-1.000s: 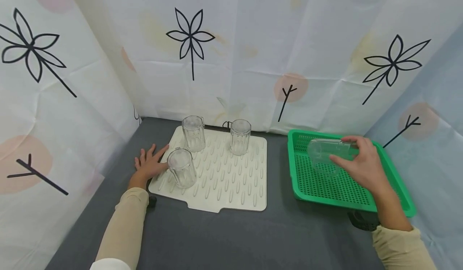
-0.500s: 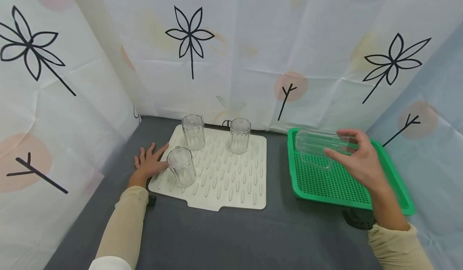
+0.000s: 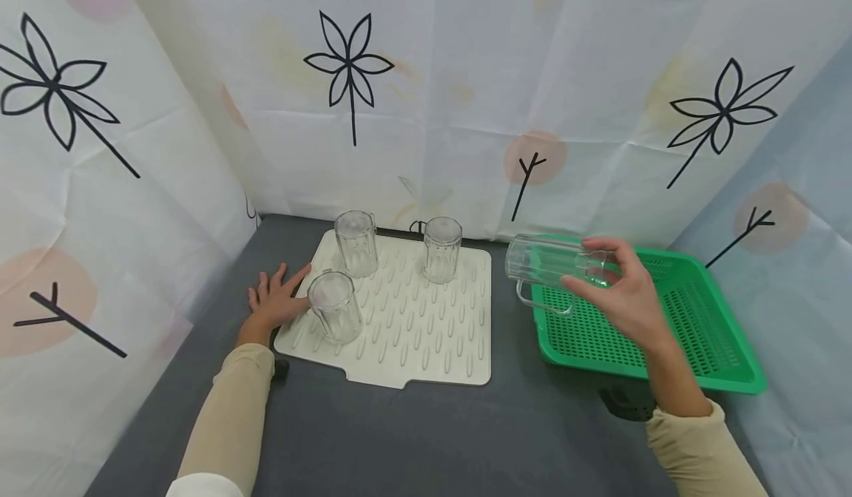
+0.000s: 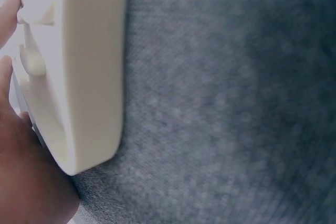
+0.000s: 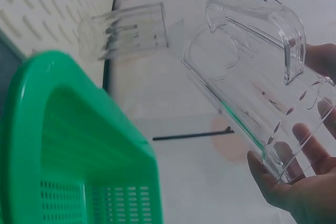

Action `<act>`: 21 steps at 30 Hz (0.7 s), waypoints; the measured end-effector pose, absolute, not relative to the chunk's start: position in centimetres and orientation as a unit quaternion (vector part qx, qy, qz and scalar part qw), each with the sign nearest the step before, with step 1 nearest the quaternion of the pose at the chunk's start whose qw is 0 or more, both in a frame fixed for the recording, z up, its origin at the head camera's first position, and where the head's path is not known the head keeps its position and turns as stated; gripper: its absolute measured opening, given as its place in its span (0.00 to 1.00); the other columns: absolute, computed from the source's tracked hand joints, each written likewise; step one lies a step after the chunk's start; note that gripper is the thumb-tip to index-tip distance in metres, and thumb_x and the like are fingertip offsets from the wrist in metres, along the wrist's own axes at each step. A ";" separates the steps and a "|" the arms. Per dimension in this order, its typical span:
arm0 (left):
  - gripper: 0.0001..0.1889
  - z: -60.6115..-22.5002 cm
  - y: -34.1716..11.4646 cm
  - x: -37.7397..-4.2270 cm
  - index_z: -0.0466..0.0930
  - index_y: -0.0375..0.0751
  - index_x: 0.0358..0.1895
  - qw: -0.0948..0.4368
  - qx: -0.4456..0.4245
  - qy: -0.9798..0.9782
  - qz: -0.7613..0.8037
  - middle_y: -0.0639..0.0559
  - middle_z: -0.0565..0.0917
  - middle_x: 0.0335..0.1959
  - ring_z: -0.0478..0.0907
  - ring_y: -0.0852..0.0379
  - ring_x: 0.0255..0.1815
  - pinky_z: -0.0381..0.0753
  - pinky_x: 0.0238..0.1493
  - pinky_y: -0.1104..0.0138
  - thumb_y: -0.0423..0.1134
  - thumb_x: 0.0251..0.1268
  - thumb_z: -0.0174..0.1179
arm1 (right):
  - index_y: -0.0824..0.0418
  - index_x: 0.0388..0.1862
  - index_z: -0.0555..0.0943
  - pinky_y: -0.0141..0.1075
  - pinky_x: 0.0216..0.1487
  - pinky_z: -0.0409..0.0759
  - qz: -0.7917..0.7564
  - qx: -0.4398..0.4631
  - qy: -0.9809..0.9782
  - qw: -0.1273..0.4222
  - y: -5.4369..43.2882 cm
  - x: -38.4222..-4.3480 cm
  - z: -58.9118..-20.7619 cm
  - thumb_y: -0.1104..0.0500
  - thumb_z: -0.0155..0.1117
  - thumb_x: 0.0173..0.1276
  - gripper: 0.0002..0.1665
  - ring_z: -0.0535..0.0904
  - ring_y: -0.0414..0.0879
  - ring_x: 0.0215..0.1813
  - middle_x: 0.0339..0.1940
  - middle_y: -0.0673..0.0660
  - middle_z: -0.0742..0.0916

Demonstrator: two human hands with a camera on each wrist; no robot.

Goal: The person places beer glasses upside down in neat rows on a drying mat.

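Observation:
My right hand (image 3: 626,297) holds a clear mug (image 3: 546,260) by one end, with fingers and thumb around it. The mug lies sideways in the air over the left edge of the green basket (image 3: 599,345), its handle hanging down. In the right wrist view the fingers show through the clear wall of the mug (image 5: 252,77). My left hand (image 3: 273,305) rests with spread fingers at the left edge of a cream ridged drying mat (image 3: 426,364). Three clear mugs stand on that mat: one back left (image 3: 357,245), one back right (image 3: 442,251), one front left (image 3: 336,310).
A dark grey table (image 3: 426,438) lies beneath the mat and basket. Patterned white cloth (image 3: 426,112) closes off the back and both sides. A strip of table separates the mat from the basket.
My right hand has carried the mug leftward and up, from inside the basket to over its left rim. The left hand and the mugs on the mat have stayed in place.

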State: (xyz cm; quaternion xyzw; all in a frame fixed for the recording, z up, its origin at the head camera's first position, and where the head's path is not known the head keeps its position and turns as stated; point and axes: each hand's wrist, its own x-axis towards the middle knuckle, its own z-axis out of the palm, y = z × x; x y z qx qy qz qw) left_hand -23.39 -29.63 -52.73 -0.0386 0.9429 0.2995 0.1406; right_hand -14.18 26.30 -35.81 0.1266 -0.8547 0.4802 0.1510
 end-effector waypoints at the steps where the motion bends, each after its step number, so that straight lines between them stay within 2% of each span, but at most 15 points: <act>1: 0.45 -52.8 -29.6 -23.4 0.47 0.61 0.84 0.140 -0.039 0.943 0.299 0.37 0.30 0.85 0.14 0.27 0.81 0.12 0.73 0.29 0.70 0.70 0.51 | 0.67 0.67 0.71 0.15 0.59 0.73 0.487 0.127 -0.851 0.149 26.0 -14.2 -35.9 0.71 0.73 0.62 0.35 0.73 0.31 0.62 0.63 0.40 0.75; 5: 0.46 -52.9 -29.7 -23.3 0.47 0.61 0.84 0.137 -0.040 0.944 0.299 0.38 0.30 0.85 0.15 0.27 0.81 0.13 0.73 0.30 0.72 0.68 0.51 | 0.67 0.66 0.71 0.17 0.60 0.75 0.508 0.134 -0.838 0.144 25.0 -14.2 -36.4 0.72 0.73 0.61 0.35 0.74 0.35 0.60 0.62 0.40 0.76; 10: 0.44 -53.1 -29.8 -23.1 0.47 0.61 0.84 0.135 -0.044 0.944 0.299 0.38 0.30 0.85 0.15 0.28 0.81 0.12 0.73 0.30 0.70 0.70 0.51 | 0.67 0.66 0.71 0.21 0.61 0.78 0.530 0.152 -0.824 0.128 23.7 -14.6 -37.4 0.73 0.74 0.60 0.36 0.75 0.39 0.61 0.63 0.44 0.77; 16: 0.45 -53.2 -29.8 -23.0 0.47 0.62 0.84 0.134 -0.044 0.944 0.298 0.37 0.31 0.85 0.15 0.28 0.82 0.13 0.73 0.30 0.71 0.68 0.51 | 0.67 0.66 0.72 0.24 0.61 0.79 0.548 0.164 -0.812 0.114 22.5 -15.3 -38.9 0.74 0.74 0.59 0.36 0.75 0.37 0.61 0.63 0.42 0.77; 21: 0.45 -53.0 -29.8 -23.3 0.48 0.61 0.84 0.127 -0.039 0.945 0.298 0.37 0.32 0.85 0.17 0.27 0.82 0.15 0.74 0.29 0.71 0.68 0.52 | 0.67 0.66 0.72 0.24 0.60 0.79 0.567 0.166 -0.800 0.101 21.5 -16.1 -40.1 0.73 0.74 0.60 0.36 0.74 0.36 0.62 0.64 0.50 0.79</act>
